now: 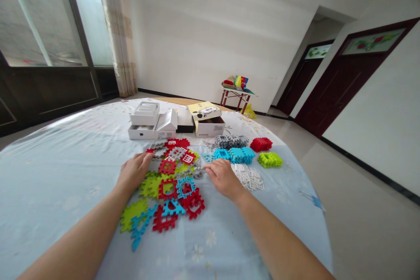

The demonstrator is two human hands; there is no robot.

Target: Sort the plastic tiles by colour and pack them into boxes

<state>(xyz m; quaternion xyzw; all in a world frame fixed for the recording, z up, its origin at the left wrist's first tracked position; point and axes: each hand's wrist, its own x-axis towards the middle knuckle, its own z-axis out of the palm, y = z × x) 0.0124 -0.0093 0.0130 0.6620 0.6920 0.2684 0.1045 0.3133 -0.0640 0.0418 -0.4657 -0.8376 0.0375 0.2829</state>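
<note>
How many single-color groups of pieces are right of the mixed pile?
5: gray at back, blue in front of it, red and green rightmost, white beside the right hand.

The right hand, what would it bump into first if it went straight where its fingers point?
Probably the gray notched pieces just ahead of its fingertips. The right hand looks very close to them; I can't tell whether it already touches them.

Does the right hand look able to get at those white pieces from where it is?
Probably yes: the right hand is close beside the white pieces, and no other pieces seem to lie over them or in between.
</note>
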